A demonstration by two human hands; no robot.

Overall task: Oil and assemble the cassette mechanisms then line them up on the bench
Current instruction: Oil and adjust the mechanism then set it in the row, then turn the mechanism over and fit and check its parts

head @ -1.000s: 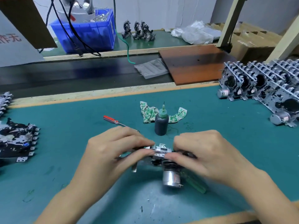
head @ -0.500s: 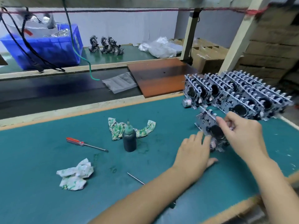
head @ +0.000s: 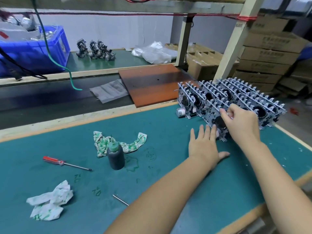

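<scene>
Watching the head view, I see the right hand [head: 239, 122] curled over the top of a cassette mechanism [head: 219, 125], gripping it upright on the green mat [head: 168, 166] at the near end of the row of mechanisms [head: 236, 98] by the bench's right edge. Left hand [head: 204, 146] lies flat, fingers straight and spread, fingertips touching that mechanism's side. Oil bottle [head: 116, 156] stands mid-mat beside a patterned rag [head: 133, 144]; red screwdriver [head: 62, 163] lies left of it, well apart.
</scene>
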